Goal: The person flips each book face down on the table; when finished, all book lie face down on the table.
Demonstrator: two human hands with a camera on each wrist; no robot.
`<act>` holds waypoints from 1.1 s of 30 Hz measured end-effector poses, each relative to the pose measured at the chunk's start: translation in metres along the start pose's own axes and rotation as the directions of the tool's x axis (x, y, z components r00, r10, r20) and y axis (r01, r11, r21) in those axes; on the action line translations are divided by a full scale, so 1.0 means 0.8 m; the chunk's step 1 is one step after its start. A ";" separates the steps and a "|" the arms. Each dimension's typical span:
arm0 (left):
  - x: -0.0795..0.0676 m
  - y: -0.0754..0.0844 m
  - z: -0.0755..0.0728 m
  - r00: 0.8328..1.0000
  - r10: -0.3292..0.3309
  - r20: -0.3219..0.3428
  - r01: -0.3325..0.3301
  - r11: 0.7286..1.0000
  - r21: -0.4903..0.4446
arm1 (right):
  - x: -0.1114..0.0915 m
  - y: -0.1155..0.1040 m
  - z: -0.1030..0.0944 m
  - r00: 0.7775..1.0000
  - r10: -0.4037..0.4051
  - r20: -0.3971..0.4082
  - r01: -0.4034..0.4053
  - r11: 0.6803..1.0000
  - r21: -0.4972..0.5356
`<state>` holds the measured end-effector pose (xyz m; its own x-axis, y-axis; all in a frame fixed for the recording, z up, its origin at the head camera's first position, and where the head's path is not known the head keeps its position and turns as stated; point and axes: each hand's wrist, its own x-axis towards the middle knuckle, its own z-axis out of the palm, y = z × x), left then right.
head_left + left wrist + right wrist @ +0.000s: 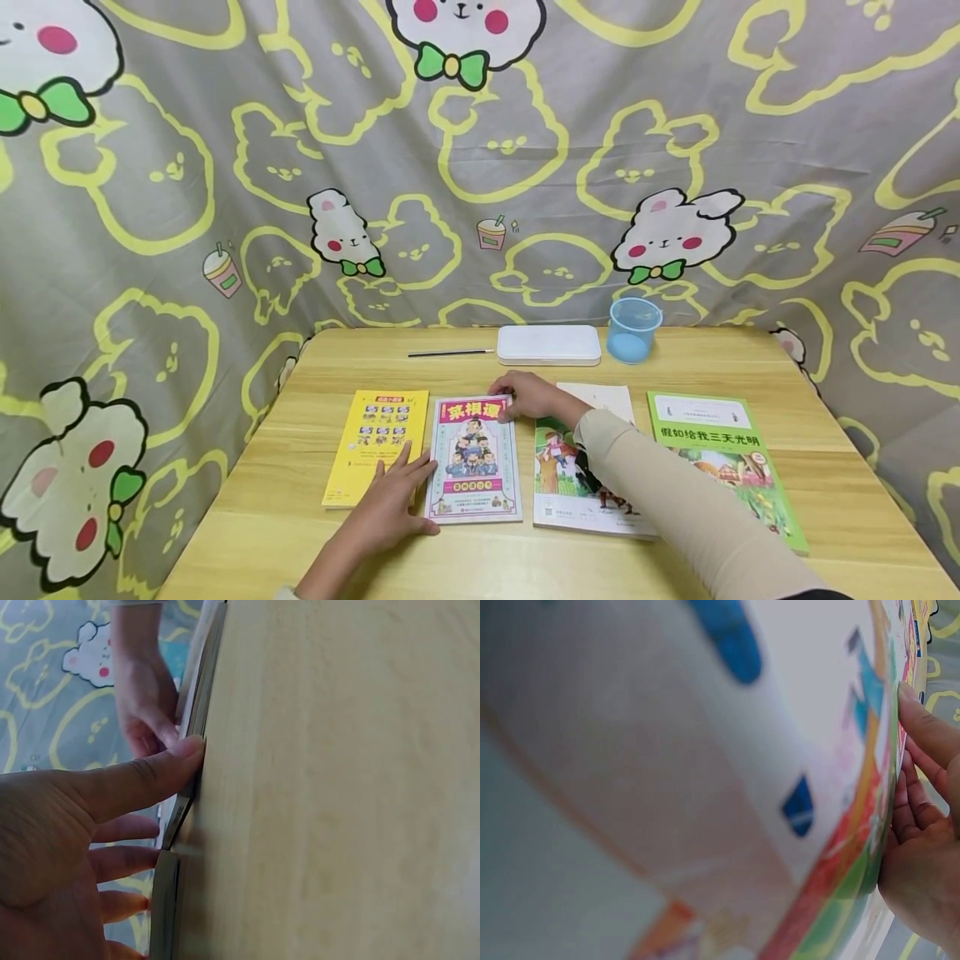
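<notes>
A pink-and-white book point(472, 458) with cartoon figures lies flat on the table between both hands. My left hand point(388, 507) is at its lower left corner, thumb by the bottom edge and spread fingers reaching over the edge of a yellow book point(375, 446). In the left wrist view, the left thumb point(146, 780) touches the book's side. My right hand point(528, 394) holds the upper right corner of the pink-and-white book with bent fingers. Beneath the right forearm, a white illustrated book point(555, 500) is partly covered.
A green book point(712, 437) lies at the right, partly behind the right sleeve. Along the table's back stand a white case point(549, 344) and a translucent blue cup point(634, 332), with a thin dark pencil-like stick point(450, 353) left of the case. A patterned curtain point(420, 275) hangs behind.
</notes>
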<state>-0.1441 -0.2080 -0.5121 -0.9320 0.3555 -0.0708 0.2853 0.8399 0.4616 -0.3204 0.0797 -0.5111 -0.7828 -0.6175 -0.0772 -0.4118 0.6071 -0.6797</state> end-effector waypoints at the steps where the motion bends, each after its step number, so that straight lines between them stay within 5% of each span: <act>1: 0.000 0.000 0.000 1.000 0.001 -0.001 -0.001 1.000 -0.001 | 0.000 0.000 0.000 1.000 -0.002 0.000 0.002 1.000 0.000; 14: -0.002 0.001 -0.007 1.000 0.008 -0.006 -0.008 0.991 -0.131 | -0.001 0.001 0.000 1.000 -0.014 0.004 0.014 1.000 -0.012; 33: -0.004 0.006 -0.018 1.000 -0.002 0.010 0.005 0.936 -0.351 | 0.000 0.001 0.001 1.000 0.004 -0.004 -0.004 1.000 -0.009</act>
<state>-0.1433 -0.2112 -0.4968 -0.9303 0.3579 -0.0801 0.1840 0.6443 0.7423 -0.3206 0.0796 -0.5123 -0.7867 -0.6125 -0.0771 -0.4124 0.6143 -0.6727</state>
